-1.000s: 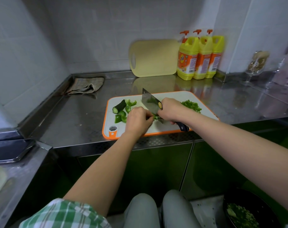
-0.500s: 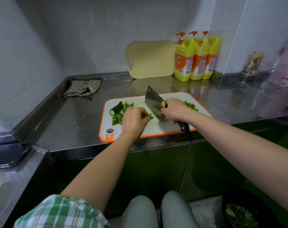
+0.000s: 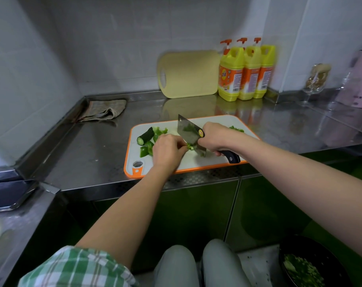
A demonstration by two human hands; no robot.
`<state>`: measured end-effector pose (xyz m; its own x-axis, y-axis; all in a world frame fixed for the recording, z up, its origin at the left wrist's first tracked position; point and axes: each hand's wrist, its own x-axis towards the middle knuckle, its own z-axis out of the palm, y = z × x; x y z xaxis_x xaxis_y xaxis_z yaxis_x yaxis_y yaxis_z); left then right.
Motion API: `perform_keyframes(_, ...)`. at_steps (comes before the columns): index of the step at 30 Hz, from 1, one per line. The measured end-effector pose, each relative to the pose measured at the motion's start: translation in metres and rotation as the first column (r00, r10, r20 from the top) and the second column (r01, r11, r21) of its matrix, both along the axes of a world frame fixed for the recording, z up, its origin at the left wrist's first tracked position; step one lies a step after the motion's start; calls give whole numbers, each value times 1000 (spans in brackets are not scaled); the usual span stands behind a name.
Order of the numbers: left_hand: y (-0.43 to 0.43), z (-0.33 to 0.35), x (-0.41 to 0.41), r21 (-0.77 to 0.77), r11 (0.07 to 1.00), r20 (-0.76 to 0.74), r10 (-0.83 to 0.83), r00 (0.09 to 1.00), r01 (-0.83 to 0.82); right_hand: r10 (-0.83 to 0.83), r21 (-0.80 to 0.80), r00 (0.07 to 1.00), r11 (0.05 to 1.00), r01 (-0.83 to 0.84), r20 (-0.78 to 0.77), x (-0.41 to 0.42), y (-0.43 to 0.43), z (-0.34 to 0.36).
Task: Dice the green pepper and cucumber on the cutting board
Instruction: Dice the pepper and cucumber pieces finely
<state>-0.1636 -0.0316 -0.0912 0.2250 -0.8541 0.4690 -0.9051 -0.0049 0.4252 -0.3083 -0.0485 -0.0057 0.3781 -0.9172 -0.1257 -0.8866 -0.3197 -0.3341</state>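
Observation:
A white cutting board [image 3: 213, 162] with an orange rim lies on the steel counter. My right hand [image 3: 212, 139] grips the black handle of a cleaver [image 3: 189, 132], whose edge is down on the board. My left hand [image 3: 167, 151] has curled fingers that pin a small green pepper piece [image 3: 190, 147] right beside the blade. A dark cucumber piece [image 3: 145, 136] lies at the board's left, with larger pepper chunks [image 3: 147, 149] next to it. Diced pepper [image 3: 236, 129] sits at the board's far right, partly hidden by my right hand.
A yellow spare board [image 3: 189, 74] and three yellow detergent bottles [image 3: 246, 73] stand against the back wall. A folded cloth [image 3: 103, 110] lies at the counter's back left. A black bowl [image 3: 312, 264] of chopped greens sits low at the right. A glass [image 3: 316, 79] stands far right.
The cleaver has come down from a raised position onto the pepper piece under my left fingers. Both hands stayed in about the same spot on the board.

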Motion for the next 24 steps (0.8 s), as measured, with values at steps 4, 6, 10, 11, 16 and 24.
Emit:
perform_keyframes(4, 1, 0, 0, 6, 1000, 4, 0, 1000, 0, -39, -49, 999, 998, 40, 23, 7, -1, -11)
perform_keyframes(6, 3, 0, -1, 4, 1000, 18, -3, 1000, 3, -50, -95, 997, 994, 55, 53, 12, -2, -17)
perform_keyframes(10, 7, 0, -1, 1, 1000, 25, -10, 1000, 10, -56, -132, 994, 989, 68, 92, 13, -3, -21)
perform_keyframes(11, 7, -1, 0, 0, 1000, 22, -10, 1000, 10, -58, -128, 992, 989, 73, 116, 12, -4, -21)
perform_keyframes(16, 7, 0, 0, 2, 1000, 27, -5, 1000, 5, -48, -100, 982, 993, 67, 180, 0, -4, -6)
perform_keyframes(24, 5, 2, -2, 14, 1000, 35, 11, 999, -11, 0, -34, 998, 999, 2, 64, 3, 3, -9)
